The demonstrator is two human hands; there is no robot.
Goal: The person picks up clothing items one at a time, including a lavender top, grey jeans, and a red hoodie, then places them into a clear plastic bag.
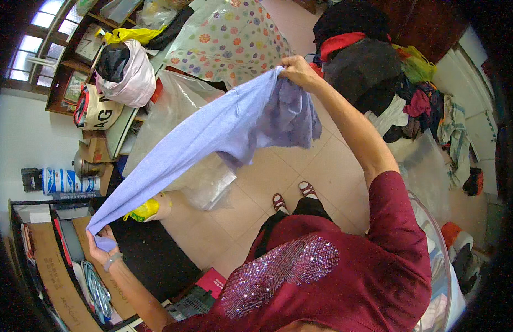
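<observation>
A lavender knit garment (206, 128) is stretched out in the air between my two hands. My left hand (102, 245), with a pale bangle at the wrist, grips one narrow end at the lower left, over a shelf unit. My right hand (298, 72) pinches the other end at the upper right, arm extended. From there a loose, darker-looking part of the garment (289, 116) hangs down in folds above the tiled floor. Whether the long stretch is a sleeve or a leg I cannot tell.
Clear plastic sheeting (210, 182) and a flower-print cover (227, 41) lie beyond the garment. Dark clothes are heaped (360, 70) at the upper right. A black shelf unit (152, 245) with cardboard boxes stands at left. A transparent rimmed container (441, 240) is by my right side.
</observation>
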